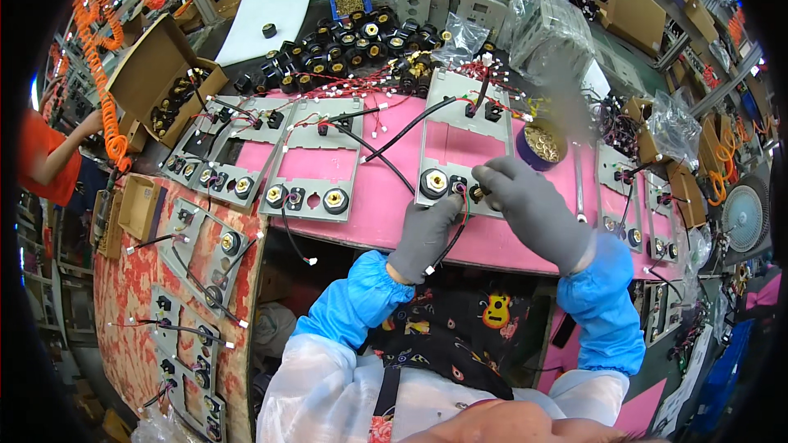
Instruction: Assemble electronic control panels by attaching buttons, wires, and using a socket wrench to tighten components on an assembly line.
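Note:
A grey plastic panel point(447, 97) with a large rectangular opening lies in front of me on the pink table. My left hand point(424, 234), in a grey glove, grips its near edge, with the thumb beside a small black socket point(457, 186). At the panel's near left corner sits a black round fitting with a brass nut point(433, 183). The gloved fingers of my right hand point(538, 209) pinch a small brass fitting point(478, 194) at the near right corner, partly hidden by them. A wire lead with a white plug point(430, 270) hangs over the table edge.
Similar panels point(353, 160) with wires lie left and right. Behind are a heap of black fittings point(353, 49), a round tub of brass nuts point(542, 143), a metal rod-like tool point(579, 184) and bagged housings point(552, 37). An open carton point(164, 49) stands left; other people work nearby.

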Available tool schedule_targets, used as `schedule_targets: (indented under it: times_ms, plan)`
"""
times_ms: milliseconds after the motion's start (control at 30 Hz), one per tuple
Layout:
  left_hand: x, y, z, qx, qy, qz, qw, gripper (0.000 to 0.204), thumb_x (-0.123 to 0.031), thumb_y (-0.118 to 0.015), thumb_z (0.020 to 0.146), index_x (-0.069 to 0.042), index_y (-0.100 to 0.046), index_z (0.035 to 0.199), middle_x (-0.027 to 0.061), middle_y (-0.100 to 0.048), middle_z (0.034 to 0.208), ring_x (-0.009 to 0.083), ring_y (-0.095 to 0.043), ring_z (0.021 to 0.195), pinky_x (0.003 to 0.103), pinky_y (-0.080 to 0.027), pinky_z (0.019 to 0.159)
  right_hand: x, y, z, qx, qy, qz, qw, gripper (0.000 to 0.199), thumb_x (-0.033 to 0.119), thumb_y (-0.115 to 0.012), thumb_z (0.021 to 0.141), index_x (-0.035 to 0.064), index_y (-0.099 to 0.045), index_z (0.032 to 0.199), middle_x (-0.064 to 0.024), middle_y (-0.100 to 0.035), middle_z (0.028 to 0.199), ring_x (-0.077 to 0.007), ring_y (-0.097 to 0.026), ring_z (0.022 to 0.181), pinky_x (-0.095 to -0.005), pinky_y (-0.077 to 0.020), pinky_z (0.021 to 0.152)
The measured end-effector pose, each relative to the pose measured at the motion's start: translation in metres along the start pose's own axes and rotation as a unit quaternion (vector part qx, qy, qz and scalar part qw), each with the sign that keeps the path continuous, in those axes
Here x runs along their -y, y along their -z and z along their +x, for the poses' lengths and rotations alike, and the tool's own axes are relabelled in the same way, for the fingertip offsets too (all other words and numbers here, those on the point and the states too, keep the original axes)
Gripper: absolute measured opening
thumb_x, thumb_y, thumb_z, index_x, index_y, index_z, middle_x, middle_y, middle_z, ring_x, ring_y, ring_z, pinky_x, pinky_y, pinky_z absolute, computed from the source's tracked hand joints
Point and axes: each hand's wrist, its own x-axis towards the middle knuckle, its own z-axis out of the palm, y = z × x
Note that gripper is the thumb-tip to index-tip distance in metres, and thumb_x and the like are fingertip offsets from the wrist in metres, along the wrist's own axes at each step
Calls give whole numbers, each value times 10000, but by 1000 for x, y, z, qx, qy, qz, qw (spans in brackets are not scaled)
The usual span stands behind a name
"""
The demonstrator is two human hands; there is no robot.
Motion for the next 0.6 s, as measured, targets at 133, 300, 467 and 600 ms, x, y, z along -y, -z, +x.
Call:
schedule_targets:
  times_ms: [133,300,467,600]
  plan:
    - [6,10,10,-8,5,23,1000,224,-102,-631,908,-16,-632,1115,16,-658,1008,93,-605,888,267,-509,785,-2,-6,6,24,46,-81,995,371,13,-594,838,6,-573,1209,-160,-599,1077,-341,-626,923,-403,-526,772]
    - [2,4,4,-25,7,84,996,239,-138,-641,914,-12,-632,1116,3,-650,998,82,-590,882,268,-503,775,-11,26,9,-21,-23,1,1000,341,70,-669,825,58,-607,1159,-143,-620,1020,-317,-637,876,-412,-517,718]
    - [-1,6,2,-10,8,120,993,250,-150,-640,922,-19,-626,1134,-1,-643,1015,81,-584,893,268,-498,786,-4,15,14,23,-101,-42,994,252,203,-725,833,77,-668,1044,-120,-658,827,-305,-663,747,-399,-512,643]
    - [-1,0,2,-19,2,124,992,239,-117,-619,925,-21,-624,1144,6,-646,1035,85,-586,907,269,-495,807,-3,1,13,42,-144,-36,988,237,229,-747,810,83,-673,982,-118,-662,796,-310,-659,712,-382,-511,624]
